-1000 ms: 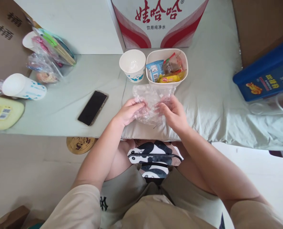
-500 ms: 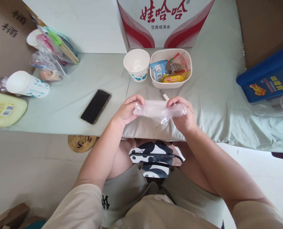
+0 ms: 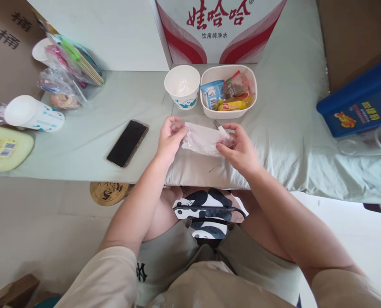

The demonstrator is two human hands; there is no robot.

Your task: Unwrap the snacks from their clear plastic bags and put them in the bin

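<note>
Between my hands, just above the cloth, is a clear plastic bag (image 3: 201, 139) with something whitish and flat inside that I cannot make out. My left hand (image 3: 171, 139) pinches its left end between thumb and fingers. Its right end is gripped by my right hand (image 3: 240, 147), with the thumb low and the fingers above. Partly hidden behind the bag lies a small white tool with a grey metal tip (image 3: 217, 125). Beyond it stand a paper bowl (image 3: 182, 87) with a blue pattern and a white plastic tub (image 3: 228, 114) holding several small snack packets (image 3: 233, 105).
A phone (image 3: 128, 143) lies left of my hands on the pale green cloth (image 3: 139, 98). Paper cups (image 3: 34, 113), bagged items (image 3: 66, 81) and a yellow bottle (image 3: 7, 147) are farther left. A water carton (image 3: 216, 47) stands behind; a blue container (image 3: 360, 102) is at right.
The bag has turned so its flat face shows more and its right end sits lower. My right hand has shifted left and tilted, with its fingers more spread along the bag.
</note>
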